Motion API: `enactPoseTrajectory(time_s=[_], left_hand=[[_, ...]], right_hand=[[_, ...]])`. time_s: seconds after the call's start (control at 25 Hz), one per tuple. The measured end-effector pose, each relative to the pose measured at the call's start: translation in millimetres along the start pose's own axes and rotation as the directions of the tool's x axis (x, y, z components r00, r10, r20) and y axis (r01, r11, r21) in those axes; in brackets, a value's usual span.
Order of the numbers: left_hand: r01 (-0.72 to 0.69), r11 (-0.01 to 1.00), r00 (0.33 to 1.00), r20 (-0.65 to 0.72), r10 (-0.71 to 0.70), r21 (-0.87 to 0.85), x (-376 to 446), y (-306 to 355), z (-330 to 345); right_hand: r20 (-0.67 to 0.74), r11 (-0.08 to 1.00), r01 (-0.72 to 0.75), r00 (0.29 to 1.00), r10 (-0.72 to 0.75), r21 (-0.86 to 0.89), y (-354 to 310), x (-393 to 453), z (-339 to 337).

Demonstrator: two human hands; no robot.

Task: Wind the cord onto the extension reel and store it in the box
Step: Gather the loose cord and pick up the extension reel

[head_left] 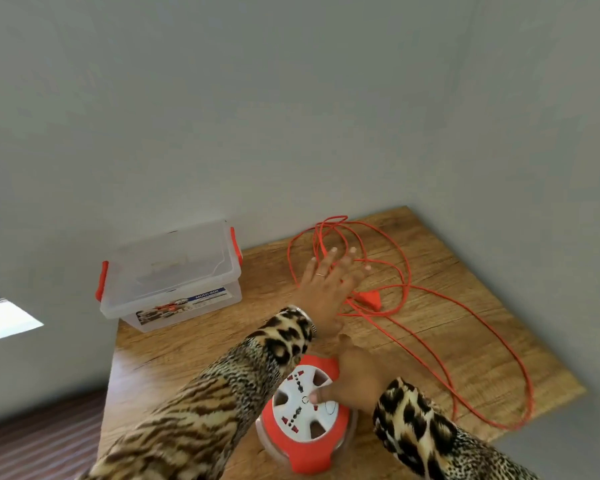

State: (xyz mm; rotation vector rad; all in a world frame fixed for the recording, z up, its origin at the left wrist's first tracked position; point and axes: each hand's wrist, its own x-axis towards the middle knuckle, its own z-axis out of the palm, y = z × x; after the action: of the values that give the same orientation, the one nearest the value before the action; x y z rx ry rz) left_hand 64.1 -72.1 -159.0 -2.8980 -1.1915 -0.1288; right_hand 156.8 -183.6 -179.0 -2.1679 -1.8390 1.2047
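Fingers (333,252) of left hand (326,282): spread wide, over loose cord (465,348). Right hand (354,379): curled round reel (305,417) rim, thumb on top. Box (170,275): well left.

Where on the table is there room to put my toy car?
Bare wood lies between the box and the reel, in front of the box. The right side is crowded with loose cord and its plug.

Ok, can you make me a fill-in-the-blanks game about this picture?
1. The loose cord lying on the table is ____ in colour.
2. The clear box has its lid ____.
3. The right hand rests its ____ on the reel.
4. The left hand reaches, fingers spread, over the ____.

Missing words: orange; on; thumb; cord
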Motion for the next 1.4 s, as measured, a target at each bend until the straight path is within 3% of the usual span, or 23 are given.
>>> enactPoseTrajectory(time_s=[0.12, 0.24, 0.4, 0.48, 0.6, 0.68, 0.76, 0.84, 0.92, 1.0, 1.12, 1.24, 1.28, 1.32, 1.36, 1.4], left_hand=[[-0.047, 0.994, 0.973, 0.23, 0.024, 0.098, 22, 2, 29], [0.101, 0.987, 0.959, 0.251, -0.13, 0.124, 24, -3, 49], [0.178, 0.981, 0.943, 0.271, -0.193, 0.082, 17, -14, 50], [0.261, 0.939, 0.951, 0.228, -0.21, -0.223, 12, -24, 31], [0.233, 0.685, 0.968, 0.094, -0.234, -0.69, 1, -34, -23], [0.233, 0.411, 0.946, 0.108, -0.305, -0.881, -8, -41, -68], [0.217, 0.064, 0.949, 0.195, -0.249, -0.974, -20, -60, -115], [0.221, -0.252, 0.957, 0.259, -0.129, -0.942, -43, -86, -155], [0.262, -0.353, 0.938, 0.323, -0.124, -0.898, -72, -113, -175], [0.368, -0.342, 0.863, 0.454, -0.22, -0.865, -99, -131, -169], [0.574, -0.311, 0.67, 0.653, -0.353, -0.757, -133, -137, -123], [0.643, -0.31, 0.555, 0.705, -0.441, -0.7, -156, -129, -86], [0.661, -0.259, 0.531, 0.683, -0.502, -0.704, -158, -127, -80], [0.718, -0.124, 0.498, 0.63, -0.596, -0.685, -159, -128, -77], [0.811, 0.083, 0.465, 0.553, -0.691, -0.579, -159, -132, -75], [0.884, 0.288, 0.445, 0.472, -0.761, -0.369, -157, -133, -76]], right_hand=[[0.15, 0.967, -0.098, 0.987, 0.063, 0.236, 12, 4, -3], [0.253, 0.86, -0.078, 0.965, -0.061, 0.504, 21, -9, -6], [0.024, 0.856, 0.131, 0.986, -0.165, 0.499, 23, -30, -56], [-0.091, 0.831, 0.207, 0.978, -0.188, 0.516, 19, -38, -97], [-0.266, 0.716, 0.303, 0.949, -0.167, 0.628, 4, -51, -164], [-0.384, 0.612, 0.388, 0.912, -0.146, 0.689, -15, -63, -210], [-0.452, 0.521, 0.471, 0.875, -0.174, 0.711, -36, -74, -250], [-0.481, 0.462, 0.53, 0.846, -0.23, 0.711, -53, -79, -278], [-0.476, 0.418, 0.549, 0.836, -0.272, 0.724, -65, -74, -290], [-0.433, 0.408, 0.52, 0.853, -0.29, 0.751, -75, -57, -284], [-0.348, 0.484, 0.417, 0.909, -0.23, 0.769, -83, -15, -248], [-0.21, 0.567, 0.298, 0.953, -0.217, 0.768, -79, 30, -199], [-0.152, 0.6, 0.259, 0.963, -0.224, 0.757, -75, 42, -183], [-0.096, 0.629, 0.22, 0.969, -0.226, 0.746, -70, 54, -167], [-0.049, 0.65, 0.183, 0.975, -0.218, 0.738, -65, 65, -152], [-0.022, 0.669, 0.153, 0.98, -0.199, 0.728, -59, 74, -138]])
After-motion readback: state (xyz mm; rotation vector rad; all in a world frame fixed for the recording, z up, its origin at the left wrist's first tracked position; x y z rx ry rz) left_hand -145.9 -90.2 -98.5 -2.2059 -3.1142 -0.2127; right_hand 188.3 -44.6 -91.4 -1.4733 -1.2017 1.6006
